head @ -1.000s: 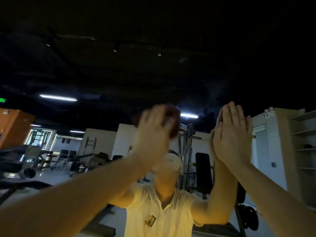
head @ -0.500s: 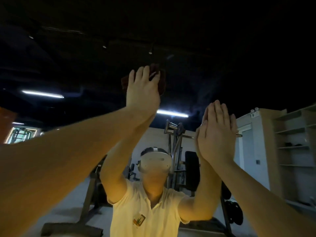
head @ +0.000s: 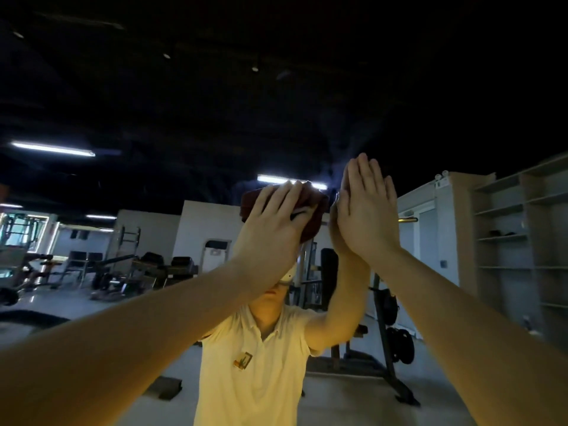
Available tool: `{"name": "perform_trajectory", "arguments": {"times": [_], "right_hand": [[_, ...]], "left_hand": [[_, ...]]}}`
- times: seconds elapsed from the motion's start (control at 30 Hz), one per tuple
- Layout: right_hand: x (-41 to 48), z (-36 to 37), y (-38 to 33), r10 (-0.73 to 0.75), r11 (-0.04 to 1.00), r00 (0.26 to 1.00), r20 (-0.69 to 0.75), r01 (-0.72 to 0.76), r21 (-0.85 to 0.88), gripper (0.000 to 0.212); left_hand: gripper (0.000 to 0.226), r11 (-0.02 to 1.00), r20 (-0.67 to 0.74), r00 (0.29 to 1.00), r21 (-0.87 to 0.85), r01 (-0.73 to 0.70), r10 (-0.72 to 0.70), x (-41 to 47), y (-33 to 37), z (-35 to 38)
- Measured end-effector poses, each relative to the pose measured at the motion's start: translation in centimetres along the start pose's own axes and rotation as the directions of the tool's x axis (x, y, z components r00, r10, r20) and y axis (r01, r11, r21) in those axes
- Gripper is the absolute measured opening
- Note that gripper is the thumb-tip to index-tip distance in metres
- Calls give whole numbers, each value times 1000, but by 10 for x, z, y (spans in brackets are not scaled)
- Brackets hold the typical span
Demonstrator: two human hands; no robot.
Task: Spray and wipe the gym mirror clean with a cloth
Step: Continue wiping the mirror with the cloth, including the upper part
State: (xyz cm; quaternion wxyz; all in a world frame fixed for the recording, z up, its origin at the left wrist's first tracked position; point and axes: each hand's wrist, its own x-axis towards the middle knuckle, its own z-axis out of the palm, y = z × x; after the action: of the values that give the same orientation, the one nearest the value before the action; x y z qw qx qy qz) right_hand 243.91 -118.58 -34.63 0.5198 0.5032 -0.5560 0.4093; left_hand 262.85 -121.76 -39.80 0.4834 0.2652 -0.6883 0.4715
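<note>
The gym mirror [head: 153, 118] fills the whole view and reflects me in a pale polo shirt with the dark gym behind. My left hand [head: 273, 222] presses a dark red cloth [head: 313, 210] flat against the glass at head height, fingers straight and spread over it. My right hand [head: 367, 210] lies flat on the mirror just to the right of the cloth, fingers straight and together, palm meeting its own reflection. No spray bottle is in view.
Reflected in the glass are weight benches and racks [head: 123, 265] at the left, a plate stand [head: 390, 333] behind me and open shelves [head: 507, 241] at the right. Ceiling strip lights [head: 52, 149] glow above.
My left hand rose with the cloth, then swept back down and to the right, ending beside my right hand. My right hand stayed flat on the glass.
</note>
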Motion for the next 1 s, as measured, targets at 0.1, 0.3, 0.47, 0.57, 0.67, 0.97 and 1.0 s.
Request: {"name": "perform_trajectory", "arguments": {"times": [0.1,0.3,0.47,0.57,0.67,0.97,1.0], "right_hand": [[-27,-16,2,-45,998,996,73,42,41,60],[-141,-34,37,-54,997,998,30,52,60,66],[-192,-23,73,-69,998,969,239,69,8,81],[-198,-17,74,-80,997,957,278,71,42,94],[-195,-16,69,-67,996,964,257,49,77,96],[-198,-14,65,-41,996,965,259,19,88,95],[-197,-15,63,-42,996,962,269,20,83,95]], "left_hand": [[55,1000,12,1000,-19,10,-10,-18,9,0],[62,999,65,998,-43,29,-26,-88,40,8],[77,995,145,987,-64,81,-71,-145,78,8],[80,991,173,981,-84,106,-90,-175,97,6],[81,985,242,963,-94,143,-117,-200,115,-1],[75,966,263,964,-245,88,-21,-290,161,7],[78,968,278,960,-250,34,38,-302,167,7]]}}
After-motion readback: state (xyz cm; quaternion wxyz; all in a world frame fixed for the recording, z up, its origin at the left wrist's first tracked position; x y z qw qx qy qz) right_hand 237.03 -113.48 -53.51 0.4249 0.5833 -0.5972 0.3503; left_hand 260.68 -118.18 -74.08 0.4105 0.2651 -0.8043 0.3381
